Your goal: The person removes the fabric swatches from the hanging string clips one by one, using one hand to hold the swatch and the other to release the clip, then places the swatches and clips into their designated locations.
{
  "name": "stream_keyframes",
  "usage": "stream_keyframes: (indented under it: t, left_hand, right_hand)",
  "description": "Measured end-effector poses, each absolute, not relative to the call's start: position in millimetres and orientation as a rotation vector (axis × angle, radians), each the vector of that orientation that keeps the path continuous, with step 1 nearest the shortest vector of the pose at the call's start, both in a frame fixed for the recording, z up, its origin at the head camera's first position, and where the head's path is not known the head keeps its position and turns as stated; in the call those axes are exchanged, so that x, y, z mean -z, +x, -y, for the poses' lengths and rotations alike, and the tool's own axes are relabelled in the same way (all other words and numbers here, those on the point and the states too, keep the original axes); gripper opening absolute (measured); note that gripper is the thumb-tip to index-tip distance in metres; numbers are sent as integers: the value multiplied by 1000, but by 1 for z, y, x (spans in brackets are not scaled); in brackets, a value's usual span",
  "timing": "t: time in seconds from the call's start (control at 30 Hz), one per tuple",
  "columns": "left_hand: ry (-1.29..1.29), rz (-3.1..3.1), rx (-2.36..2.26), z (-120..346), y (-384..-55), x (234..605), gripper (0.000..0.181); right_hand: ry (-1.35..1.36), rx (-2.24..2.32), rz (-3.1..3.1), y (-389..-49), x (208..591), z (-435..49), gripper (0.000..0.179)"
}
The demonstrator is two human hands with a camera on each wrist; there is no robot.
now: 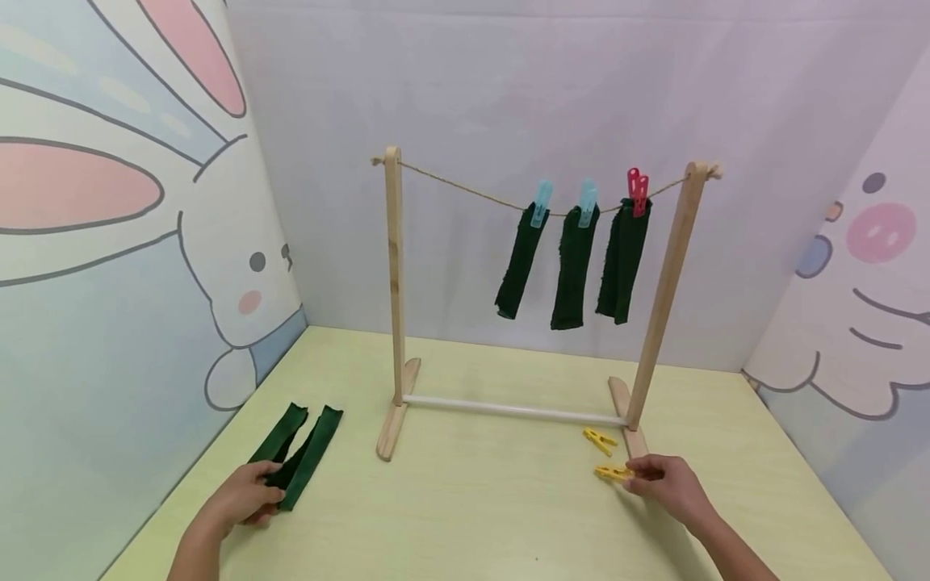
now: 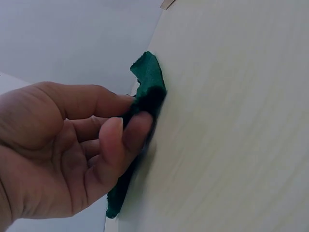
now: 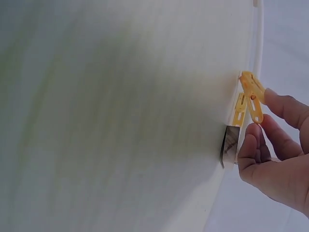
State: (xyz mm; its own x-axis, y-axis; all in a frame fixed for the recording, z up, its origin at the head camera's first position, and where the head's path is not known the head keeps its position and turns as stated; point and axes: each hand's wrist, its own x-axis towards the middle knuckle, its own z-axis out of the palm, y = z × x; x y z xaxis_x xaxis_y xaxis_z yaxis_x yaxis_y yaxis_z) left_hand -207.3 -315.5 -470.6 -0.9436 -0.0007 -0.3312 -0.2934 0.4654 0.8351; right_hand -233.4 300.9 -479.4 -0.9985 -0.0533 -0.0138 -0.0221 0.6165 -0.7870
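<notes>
Where the left hand [image 1: 243, 494] lies over the near part of the green cloth [image 1: 317, 452], it hides whether the two strips there are joined or separate. The left wrist view shows this hand pinching the cloth, its fingertips covering the middle of it; the fold between them is dark and hard to read. From the grip, the cloth runs to the far right across the table [image 1: 465, 492], its far ends free, near the left wall.

At right, the right hand [image 1: 672, 484] holds a yellow clip [image 1: 610, 473] by its handles, thumb on one and fingertip on the other, so the nose points left, away from the palm. Whether that clip touches the table cannot be told. A second yellow clip [image 1: 599, 440] lies just beyond it, partly covered by the first in the right wrist view. The same hand hides the near end of the right wooden foot [image 1: 621, 394] in the head view. Both forearms are cut off at the near edge. Farther back, three dark green pieces [image 1: 577, 274] hang from a cord [image 1: 465, 190], their tops partly behind blue and red clips [image 1: 587, 202]
</notes>
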Motion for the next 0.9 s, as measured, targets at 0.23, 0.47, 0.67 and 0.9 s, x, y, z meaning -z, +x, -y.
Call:
stream_keyframes:
  t: [0.23,0.47,0.67,0.9]
  left_hand:
    - [-268,-2451,-1456,316,-200,464,54]
    - [-272,-2455,-1452,321,-195,465,53]
    - [-302,-2415,-1488,331,-192,466,52]
    - [-342,-2432,-1482,331,-191,461,47]
  right_hand:
    - [-247,1321,-2742,-234,480,-305,27]
    - [-282,1326,-2694,-237,479,-308,22]
    - [-263,1341,-2651,-237,480,-310,29]
    - [-273,1351,-2609,-240,476,-311,35]
